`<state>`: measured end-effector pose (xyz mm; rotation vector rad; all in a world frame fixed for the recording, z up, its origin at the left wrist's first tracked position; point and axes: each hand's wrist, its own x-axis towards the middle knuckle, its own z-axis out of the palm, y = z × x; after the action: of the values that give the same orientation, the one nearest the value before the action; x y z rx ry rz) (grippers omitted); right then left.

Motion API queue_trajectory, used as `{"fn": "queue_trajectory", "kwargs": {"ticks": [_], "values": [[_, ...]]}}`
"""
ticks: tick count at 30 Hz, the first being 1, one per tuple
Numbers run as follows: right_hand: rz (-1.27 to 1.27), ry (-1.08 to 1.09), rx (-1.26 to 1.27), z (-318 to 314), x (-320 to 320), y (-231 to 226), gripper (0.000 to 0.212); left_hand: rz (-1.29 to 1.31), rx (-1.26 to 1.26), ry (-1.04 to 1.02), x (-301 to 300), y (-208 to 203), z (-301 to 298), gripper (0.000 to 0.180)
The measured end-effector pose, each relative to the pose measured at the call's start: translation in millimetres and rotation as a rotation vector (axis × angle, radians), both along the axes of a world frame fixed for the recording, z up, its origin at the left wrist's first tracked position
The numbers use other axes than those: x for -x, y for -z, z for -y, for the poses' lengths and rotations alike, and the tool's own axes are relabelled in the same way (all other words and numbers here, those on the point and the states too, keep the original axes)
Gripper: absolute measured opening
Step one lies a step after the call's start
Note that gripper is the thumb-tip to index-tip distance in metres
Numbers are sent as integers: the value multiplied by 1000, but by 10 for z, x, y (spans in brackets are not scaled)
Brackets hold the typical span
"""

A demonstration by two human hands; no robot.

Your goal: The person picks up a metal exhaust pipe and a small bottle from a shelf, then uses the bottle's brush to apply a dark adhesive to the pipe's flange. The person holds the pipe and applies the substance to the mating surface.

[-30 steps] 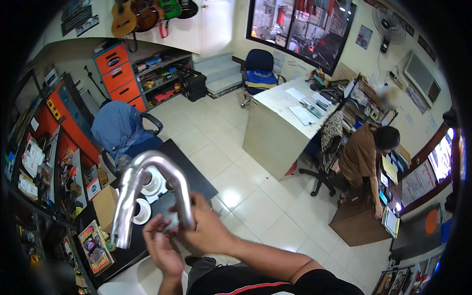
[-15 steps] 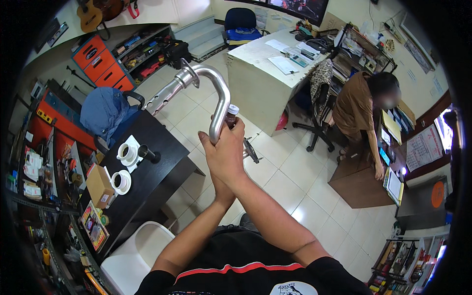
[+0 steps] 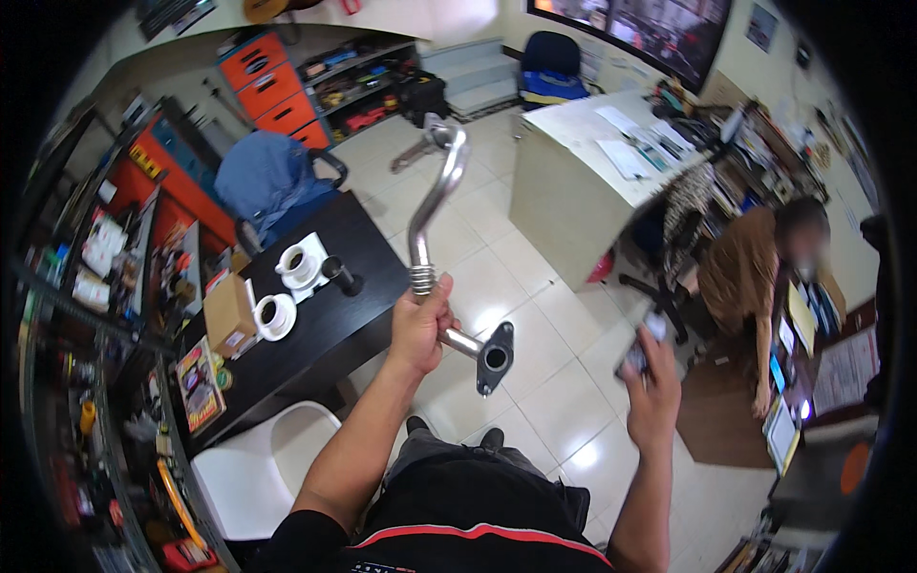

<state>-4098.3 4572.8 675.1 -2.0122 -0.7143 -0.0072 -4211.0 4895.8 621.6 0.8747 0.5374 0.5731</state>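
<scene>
- While tiled floor point(image 3: 540, 329) spreads below, a black table point(image 3: 368, 239) stands at left.
- Bent metal exhaust pipe point(image 3: 432, 210): aloft over the floor, oval flange point(image 3: 502, 339) at the near end.
- Left hand point(image 3: 417, 334): wrapped around the pipe, just below its ribbed section point(image 3: 422, 279).
- Right hand point(image 3: 655, 390): well apart, curled about a small, blurred bottle point(image 3: 633, 362).

The person's left hand point(image 3: 418, 332) grips a bent, silvery metal pipe point(image 3: 437, 202) just below its ribbed section point(image 3: 422, 278), the curved end reaching far and a dark oval flange point(image 3: 507, 344) at the near end. The right hand point(image 3: 656, 392), well apart to the right, holds a blurred dark bottle point(image 3: 631, 362) with a pale cap. At left, a black worktop point(image 3: 374, 256) carries two white cups point(image 3: 289, 265), a dark tumbler point(image 3: 340, 274), a cardboard box point(image 3: 229, 317) and a magazine point(image 3: 201, 385); a white chair point(image 3: 304, 441) stands near it. At right, a co-worker point(image 3: 743, 267) in brown leans beside a brown desk point(image 3: 726, 420).
</scene>
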Motion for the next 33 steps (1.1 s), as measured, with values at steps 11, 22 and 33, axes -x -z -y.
{"fn": "queue_trajectory", "kwargs": {"ticks": [11, 22, 33], "values": [[-1098, 16, -474, 17, 546, 1232, 26, -120, 45, 109, 49, 23, 146, 41], [-842, -344, -84, -1560, -917, 964, 63, -261, -175, 26, -1538, 508, -563, 29], [-834, 38, -51, -3026, -3214, 1193, 61, -316, -391, 303, -4489, 689, -1855, 35]]}}
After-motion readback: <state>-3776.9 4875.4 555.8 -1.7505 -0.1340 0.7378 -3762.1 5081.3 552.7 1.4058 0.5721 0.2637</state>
